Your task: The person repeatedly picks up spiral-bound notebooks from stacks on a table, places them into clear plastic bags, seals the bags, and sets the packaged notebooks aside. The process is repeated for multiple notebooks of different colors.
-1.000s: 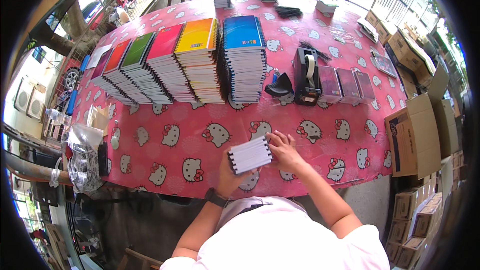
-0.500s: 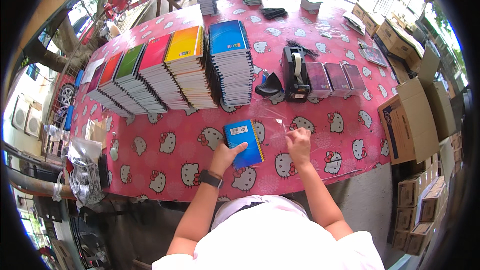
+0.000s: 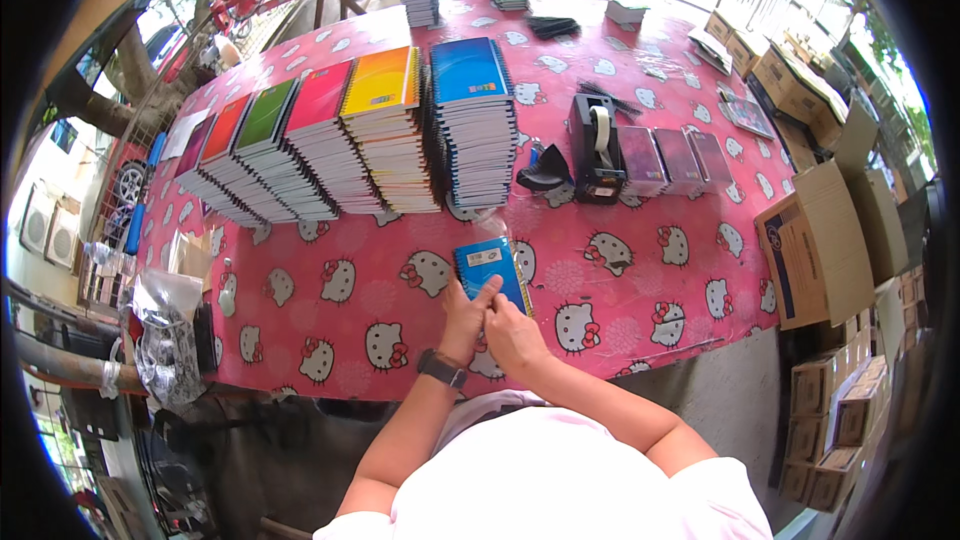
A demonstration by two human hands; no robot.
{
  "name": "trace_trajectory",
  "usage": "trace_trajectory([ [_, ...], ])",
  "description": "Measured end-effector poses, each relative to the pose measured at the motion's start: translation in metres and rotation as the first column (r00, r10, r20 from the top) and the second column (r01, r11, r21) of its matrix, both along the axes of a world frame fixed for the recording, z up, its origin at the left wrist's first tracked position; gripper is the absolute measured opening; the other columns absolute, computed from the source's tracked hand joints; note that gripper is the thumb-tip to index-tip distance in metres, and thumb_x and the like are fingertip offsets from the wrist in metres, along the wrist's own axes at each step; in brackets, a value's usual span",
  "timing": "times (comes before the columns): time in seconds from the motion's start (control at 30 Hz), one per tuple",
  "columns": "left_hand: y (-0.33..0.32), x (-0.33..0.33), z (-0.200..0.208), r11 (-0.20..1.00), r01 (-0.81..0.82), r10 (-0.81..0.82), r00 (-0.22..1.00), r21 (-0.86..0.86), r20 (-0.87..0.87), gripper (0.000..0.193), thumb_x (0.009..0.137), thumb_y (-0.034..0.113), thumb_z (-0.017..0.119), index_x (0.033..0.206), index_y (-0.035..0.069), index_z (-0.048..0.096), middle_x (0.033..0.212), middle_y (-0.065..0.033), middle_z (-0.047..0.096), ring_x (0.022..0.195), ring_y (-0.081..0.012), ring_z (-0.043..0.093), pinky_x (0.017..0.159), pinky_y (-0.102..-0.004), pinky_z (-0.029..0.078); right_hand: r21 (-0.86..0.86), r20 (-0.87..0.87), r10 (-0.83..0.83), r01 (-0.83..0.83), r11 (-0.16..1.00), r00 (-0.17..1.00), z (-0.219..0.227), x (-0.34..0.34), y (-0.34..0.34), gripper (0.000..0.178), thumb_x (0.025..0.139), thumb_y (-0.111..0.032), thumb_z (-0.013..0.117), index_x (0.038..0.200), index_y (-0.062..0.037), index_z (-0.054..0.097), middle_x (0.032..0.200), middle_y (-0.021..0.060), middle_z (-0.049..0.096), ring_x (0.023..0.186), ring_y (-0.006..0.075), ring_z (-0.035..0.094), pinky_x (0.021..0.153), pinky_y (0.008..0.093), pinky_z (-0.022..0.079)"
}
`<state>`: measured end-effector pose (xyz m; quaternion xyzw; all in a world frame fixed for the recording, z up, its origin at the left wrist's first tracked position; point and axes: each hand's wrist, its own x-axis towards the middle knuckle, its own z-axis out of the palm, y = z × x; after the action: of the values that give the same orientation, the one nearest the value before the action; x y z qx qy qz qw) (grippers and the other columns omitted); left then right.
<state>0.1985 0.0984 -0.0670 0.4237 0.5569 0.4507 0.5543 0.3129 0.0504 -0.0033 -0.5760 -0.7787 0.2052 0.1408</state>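
A small blue spiral-bound notebook (image 3: 485,262) with a white label lies in front of me, tilted slightly on the table. My left hand (image 3: 466,318) grips its lower left side, thumb across the cover. Against the notebook's lower part rests my right hand (image 3: 512,335), its fingers curled close to the left thumb; what they pinch, if anything, is hidden. Clear plastic (image 3: 490,225) juts past the notebook's top edge. Beyond it stands a tall stack of blue notebooks (image 3: 474,130), beside a yellow stack (image 3: 385,100).
Pink, green and orange notebook stacks continue leftward on the pink patterned tablecloth (image 3: 640,320). A black tape dispenser (image 3: 598,155) stands right of the blue stack, beside purple wrapped packs (image 3: 672,160). An open cardboard box (image 3: 815,250) is at the right edge; a plastic bag (image 3: 168,340) hangs left.
My right hand has come left and down onto the notebook's lower part, beside my left thumb. The clear plastic now shows at the notebook's top edge.
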Motion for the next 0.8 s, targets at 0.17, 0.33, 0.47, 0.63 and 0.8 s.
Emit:
trace_trajectory([
  [0.17, -0.009, 0.004, -0.018, 0.988, -0.054, 0.090, 0.963, 0.143, -0.255, 0.080, 0.072, 0.020, 0.072, 0.137, -0.001, 0.029, 0.120, -0.0235, 0.050, 0.110, -0.0379, 0.048, 0.096, -0.0456, 0.035, -0.223, -0.216, 0.250, -0.297, 0.928, 0.944, 0.022, 0.061, 0.031, 0.036, 0.080, -0.012, 0.059, 0.116, -0.0097, 0.057, 0.124, 0.0125, 0.051, 0.105, 0.0292, 0.056, 0.080, 0.0393, 0.050],
  [0.33, -0.007, 0.003, -0.010, 0.995, -0.001, 0.033, 0.953, 0.104, -0.302, 0.079, 0.076, 0.020, 0.068, 0.138, -0.001, 0.026, 0.126, -0.0238, 0.046, 0.118, -0.0381, 0.040, 0.102, -0.0470, 0.027, 0.312, 0.096, 0.136, -0.160, 0.937, 0.986, -0.019, 0.048, 0.073, 0.044, 0.088, -0.027, 0.054, 0.130, -0.0154, 0.049, 0.139, 0.0046, 0.043, 0.133, 0.0314, 0.030, 0.101, 0.0573, 0.022],
  [0.47, -0.009, 0.001, -0.010, 0.991, 0.037, 0.012, 0.930, 0.126, -0.367, 0.080, 0.077, 0.022, 0.068, 0.139, -0.002, 0.023, 0.127, -0.0239, 0.045, 0.121, -0.0373, 0.037, 0.104, -0.0475, 0.023, 0.349, -0.016, 0.016, -0.010, 0.937, 1.000, -0.028, 0.044, 0.092, 0.048, 0.093, -0.030, 0.046, 0.137, -0.0107, 0.039, 0.145, 0.0080, 0.034, 0.136, 0.0295, 0.025, 0.105, 0.0555, 0.017],
  [0.63, -0.011, 0.001, -0.014, 0.986, -0.091, 0.115, 0.977, 0.139, -0.178, 0.054, 0.087, 0.028, 0.057, 0.128, -0.004, 0.041, 0.120, -0.0214, 0.052, 0.113, -0.0329, 0.047, 0.098, -0.0424, 0.032, 0.189, 0.096, 0.112, -0.128, 0.974, 0.989, -0.023, 0.044, 0.045, 0.050, 0.094, -0.029, 0.042, 0.139, -0.0079, 0.035, 0.148, 0.0102, 0.027, 0.139, 0.0273, 0.019, 0.107, 0.0551, 0.014],
  [0.8, -0.018, 0.000, -0.006, 0.981, -0.169, 0.182, 0.970, 0.093, -0.161, 0.045, 0.098, 0.035, 0.037, 0.111, -0.002, 0.058, 0.107, -0.0186, 0.058, 0.098, -0.0329, 0.054, 0.087, -0.0387, 0.041, 0.194, 0.142, 0.118, -0.145, 0.970, 0.983, -0.028, 0.054, 0.039, 0.053, 0.095, -0.033, 0.039, 0.142, -0.0102, 0.030, 0.152, 0.0062, 0.020, 0.142, 0.0248, 0.009, 0.107, 0.0587, 0.008],
])
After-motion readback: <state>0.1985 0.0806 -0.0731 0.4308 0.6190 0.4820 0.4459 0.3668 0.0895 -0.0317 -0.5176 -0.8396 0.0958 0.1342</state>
